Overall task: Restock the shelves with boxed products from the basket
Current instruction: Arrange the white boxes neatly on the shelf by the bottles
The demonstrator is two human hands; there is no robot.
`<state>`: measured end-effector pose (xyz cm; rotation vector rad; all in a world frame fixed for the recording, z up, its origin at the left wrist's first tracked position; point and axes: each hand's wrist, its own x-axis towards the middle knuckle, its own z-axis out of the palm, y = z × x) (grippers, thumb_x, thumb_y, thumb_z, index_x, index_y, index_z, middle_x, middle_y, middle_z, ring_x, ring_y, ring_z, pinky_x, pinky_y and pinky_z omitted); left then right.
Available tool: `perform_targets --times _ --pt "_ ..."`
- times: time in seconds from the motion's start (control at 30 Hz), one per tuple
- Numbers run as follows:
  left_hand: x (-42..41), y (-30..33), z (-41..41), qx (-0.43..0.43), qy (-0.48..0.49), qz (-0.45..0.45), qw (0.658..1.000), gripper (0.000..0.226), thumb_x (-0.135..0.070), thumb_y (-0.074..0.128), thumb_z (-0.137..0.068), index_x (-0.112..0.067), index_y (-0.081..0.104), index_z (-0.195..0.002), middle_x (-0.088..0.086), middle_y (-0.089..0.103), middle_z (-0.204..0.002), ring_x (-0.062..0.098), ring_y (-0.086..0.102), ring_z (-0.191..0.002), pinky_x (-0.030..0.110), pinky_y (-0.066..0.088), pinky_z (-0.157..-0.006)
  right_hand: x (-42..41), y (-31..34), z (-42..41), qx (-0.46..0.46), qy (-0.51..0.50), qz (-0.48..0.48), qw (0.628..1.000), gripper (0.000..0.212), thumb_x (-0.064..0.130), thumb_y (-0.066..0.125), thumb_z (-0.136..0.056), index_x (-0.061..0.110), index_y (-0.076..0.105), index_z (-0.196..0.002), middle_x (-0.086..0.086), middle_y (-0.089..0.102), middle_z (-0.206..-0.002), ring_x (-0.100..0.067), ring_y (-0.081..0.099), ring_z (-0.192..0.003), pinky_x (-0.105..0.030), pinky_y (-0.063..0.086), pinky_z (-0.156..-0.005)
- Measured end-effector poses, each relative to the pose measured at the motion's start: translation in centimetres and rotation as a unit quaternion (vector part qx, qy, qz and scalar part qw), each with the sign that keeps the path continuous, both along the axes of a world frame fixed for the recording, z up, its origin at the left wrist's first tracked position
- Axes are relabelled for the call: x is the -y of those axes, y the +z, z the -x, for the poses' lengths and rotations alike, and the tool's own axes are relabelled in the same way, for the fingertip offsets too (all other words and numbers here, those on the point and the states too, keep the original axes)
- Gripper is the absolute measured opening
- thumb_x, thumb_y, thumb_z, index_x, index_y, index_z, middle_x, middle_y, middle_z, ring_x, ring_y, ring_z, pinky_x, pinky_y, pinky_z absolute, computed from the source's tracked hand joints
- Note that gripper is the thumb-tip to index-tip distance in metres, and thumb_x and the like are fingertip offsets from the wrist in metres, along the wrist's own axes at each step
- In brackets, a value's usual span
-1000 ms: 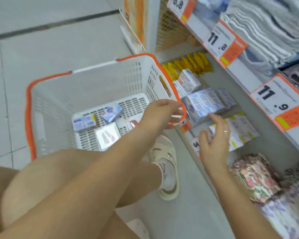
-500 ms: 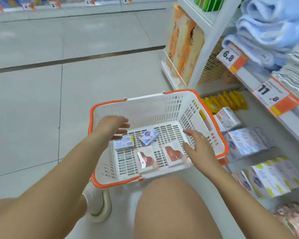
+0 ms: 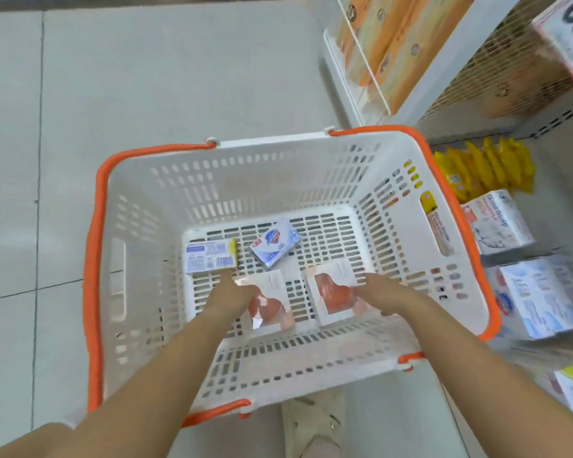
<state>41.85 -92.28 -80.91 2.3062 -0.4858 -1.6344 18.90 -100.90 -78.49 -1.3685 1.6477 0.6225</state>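
A white basket with an orange rim (image 3: 95,259) stands on the floor below me. On its bottom lie a white-and-blue box with a barcode (image 3: 210,257), a blue-and-white soap box (image 3: 273,247) and two white boxes with a pink picture. My left hand (image 3: 235,292) lies on the left pink box (image 3: 272,309), at its upper left corner. My right hand (image 3: 382,295) touches the right edge of the right pink box (image 3: 333,292). Motion blur hides how the fingers of both hands lie.
The low shelf (image 3: 556,180) to the right of the basket holds yellow packets (image 3: 483,166) and stacks of white-and-blue boxes (image 3: 540,292). An end rack with orange packs (image 3: 387,44) stands at the back right. Grey tiled floor lies to the left. My shoe (image 3: 315,424) shows below the basket.
Both hands have dropped from above the basket down onto the two pink-picture boxes. The view has tilted down and moved closer over the basket.
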Motion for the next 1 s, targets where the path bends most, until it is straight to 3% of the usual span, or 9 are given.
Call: perform_targets --times 0.1,0.3,0.37,0.43,0.53,0.67,0.77,0.9,1.0 --pt "-0.5 -1.4 0.4 -0.014 0.059 -0.044 0.997 0.012 -0.012 0.06 -0.082 -0.001 0.06 -0.079 0.001 0.055 -0.073 0.018 0.05 -0.067 0.027 0.042 -0.066 1.2 -1.4 0.2 -0.03 0.013 -0.083 0.996 0.045 0.028 0.054 -0.095 0.009 0.045 -0.136 -0.009 0.044 -0.133 -0.025 0.047 -0.113 -0.035 0.052 -0.084" --pt "-2.2 -6.0 0.6 -0.106 0.083 -0.05 0.99 0.068 -0.055 0.071 -0.063 -0.011 0.064 -0.114 0.01 0.067 -0.109 0.027 0.064 -0.102 0.039 0.05 -0.093 0.9 -3.1 -1.6 -0.028 0.041 -0.096 0.994 0.031 0.031 0.046 -0.097 0.016 0.049 -0.123 -0.013 0.051 -0.134 -0.024 0.052 -0.109 -0.032 0.046 -0.097" --pt "-2.1 -5.6 1.1 -0.134 0.078 -0.042 0.987 0.064 -0.054 0.071 -0.065 -0.015 0.063 -0.116 0.005 0.065 -0.112 0.024 0.062 -0.105 0.039 0.048 -0.095 0.8 -3.3 -2.2 -0.006 0.009 -0.11 0.994 0.023 0.035 0.053 -0.09 0.022 0.055 -0.109 -0.009 0.055 -0.128 -0.019 0.051 -0.104 -0.035 0.042 -0.105" --pt "-1.9 -4.2 1.5 -0.172 0.1 -0.032 0.98 0.051 -0.038 0.074 -0.067 -0.016 0.065 -0.112 -0.002 0.066 -0.111 0.018 0.061 -0.103 0.033 0.047 -0.093 0.8 -3.2 -1.9 0.007 -0.012 -0.111 0.994 0.041 0.046 0.055 -0.083 0.017 0.061 -0.112 -0.008 0.056 -0.119 -0.018 0.051 -0.107 -0.038 0.039 -0.109" --pt "-2.4 -3.6 1.3 -0.219 0.143 -0.013 0.965 0.013 -0.018 0.068 -0.078 -0.01 0.069 -0.088 0.001 0.072 -0.09 0.018 0.063 -0.09 0.029 0.046 -0.087 0.8 -4.0 -0.5 0.042 -0.077 -0.144 0.986 0.049 0.04 0.063 -0.082 0.016 0.054 -0.124 -0.008 0.047 -0.138 -0.024 0.046 -0.124 -0.037 0.037 -0.108" --pt "-3.3 -4.0 0.7 -0.215 0.121 -0.019 0.969 0.069 -0.046 0.079 -0.055 -0.008 0.066 -0.111 0.014 0.067 -0.114 0.024 0.062 -0.105 0.036 0.046 -0.097 0.7 -5.0 0.8 0.117 -0.207 -0.156 0.959 0.082 0.047 0.078 -0.057 0.013 0.052 -0.127 -0.01 0.053 -0.118 -0.023 0.053 -0.104 -0.032 0.037 -0.093" --pt "-3.3 -4.5 0.5 -0.229 0.116 -0.022 0.966 0.036 -0.036 0.071 -0.081 -0.009 0.066 -0.103 0.014 0.067 -0.106 0.024 0.061 -0.093 0.034 0.05 -0.089 0.7 -5.2 0.8 0.15 -0.227 -0.121 0.955 0.06 0.034 0.075 -0.077 0.009 0.053 -0.126 -0.004 0.051 -0.13 -0.023 0.051 -0.116 -0.033 0.045 -0.092" --pt "-3.2 -4.4 1.0 -0.223 0.129 -0.019 0.966 0.021 -0.028 0.067 -0.086 -0.01 0.067 -0.097 0.005 0.066 -0.094 0.02 0.06 -0.088 0.031 0.05 -0.083 0.9 -4.9 0.9 0.186 -0.266 -0.095 0.941 0.094 0.035 0.087 -0.052 0.01 0.046 -0.133 -0.007 0.053 -0.133 -0.02 0.062 -0.108 -0.036 0.059 -0.081" --pt "-3.1 -4.3 0.7 -0.245 0.164 -0.016 0.955 0.018 -0.022 0.068 -0.086 -0.006 0.069 -0.095 0.008 0.07 -0.088 0.021 0.062 -0.08 0.03 0.052 -0.074 0.6 -4.1 1.1 0.196 -0.269 -0.098 0.938 0.093 0.028 0.087 -0.063 0.012 0.038 -0.14 -0.006 0.049 -0.137 -0.02 0.062 -0.108 -0.031 0.059 -0.073"
